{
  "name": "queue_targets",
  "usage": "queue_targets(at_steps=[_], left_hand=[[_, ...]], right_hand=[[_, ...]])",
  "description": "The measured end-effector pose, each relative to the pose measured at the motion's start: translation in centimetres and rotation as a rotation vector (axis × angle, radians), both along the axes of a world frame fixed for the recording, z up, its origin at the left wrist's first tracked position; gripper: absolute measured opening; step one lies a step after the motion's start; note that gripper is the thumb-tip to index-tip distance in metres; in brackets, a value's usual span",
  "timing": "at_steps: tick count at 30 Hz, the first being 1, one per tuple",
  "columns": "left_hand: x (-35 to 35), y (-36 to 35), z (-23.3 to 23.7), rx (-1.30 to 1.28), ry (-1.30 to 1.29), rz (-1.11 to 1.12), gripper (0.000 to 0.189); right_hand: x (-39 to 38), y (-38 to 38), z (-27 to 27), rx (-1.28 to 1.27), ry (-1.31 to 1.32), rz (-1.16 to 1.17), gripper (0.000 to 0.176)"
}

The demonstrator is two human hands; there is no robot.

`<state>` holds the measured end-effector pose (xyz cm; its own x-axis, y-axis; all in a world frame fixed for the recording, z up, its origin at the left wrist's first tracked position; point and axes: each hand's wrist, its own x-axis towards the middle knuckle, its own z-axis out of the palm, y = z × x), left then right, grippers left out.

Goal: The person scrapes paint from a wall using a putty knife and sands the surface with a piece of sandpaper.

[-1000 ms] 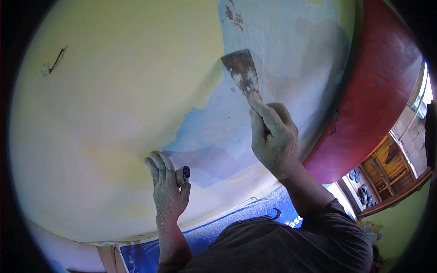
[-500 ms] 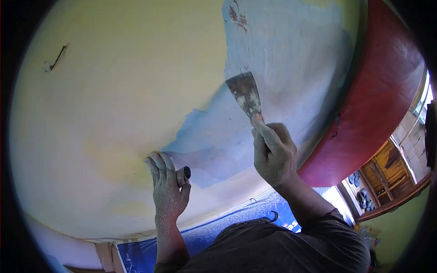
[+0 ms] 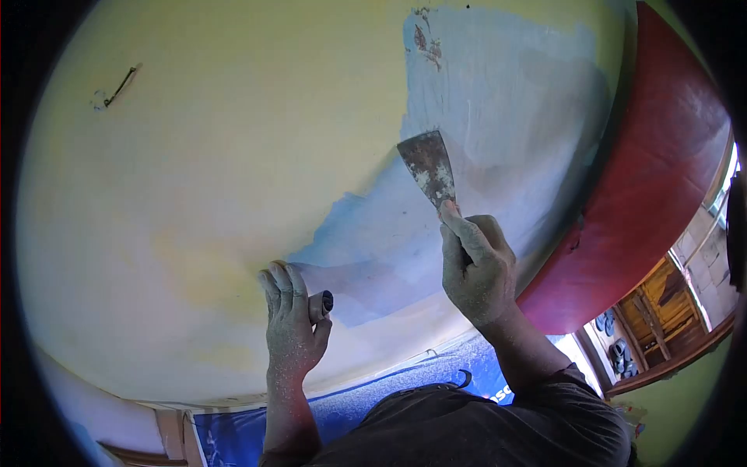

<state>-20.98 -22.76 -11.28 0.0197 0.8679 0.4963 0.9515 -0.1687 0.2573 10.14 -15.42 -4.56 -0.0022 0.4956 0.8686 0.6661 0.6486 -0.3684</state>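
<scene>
My right hand [image 3: 481, 261] grips a putty knife [image 3: 430, 167] whose wide, worn metal blade carries pale smears. The blade's front edge lies at the wall, by the border between the yellow paint and the blue-grey patch [image 3: 506, 101]. Lower and to the left, my left hand [image 3: 296, 327] rests its outstretched fingertips on the wall [image 3: 210, 187]. Between its thumb and palm it keeps a short roll [image 3: 318, 306] with a dark hollow end. Pale dust coats both hands.
A bent nail [image 3: 120, 86] sticks out of the wall at upper left. Brown marks [image 3: 426, 47] show near the patch's top. A red panel [image 3: 646, 171] stands at right, with shoes [image 3: 620, 358] beyond it. Below lies a dusty blue sheet [image 3: 334, 420].
The view has shifted a little, so wall and hands appear farther right. Both hands keep nearly the same pose, still holding the putty knife and the roll.
</scene>
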Motion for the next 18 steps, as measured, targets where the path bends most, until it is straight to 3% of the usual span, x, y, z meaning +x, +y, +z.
queue_targets(at_steps=[13,18], left_hand=[[0.4,-0.1,-0.2,-0.032,0.021,0.048,0.108],[0.8,-0.2,-0.1,-0.023,-0.002,0.059,0.108]], right_hand=[[1.1,-1.1,1.0,-0.006,-0.036,-0.007,0.041],[0.7,-1.0,-1.7,0.019,-0.037,-0.027,0.043]])
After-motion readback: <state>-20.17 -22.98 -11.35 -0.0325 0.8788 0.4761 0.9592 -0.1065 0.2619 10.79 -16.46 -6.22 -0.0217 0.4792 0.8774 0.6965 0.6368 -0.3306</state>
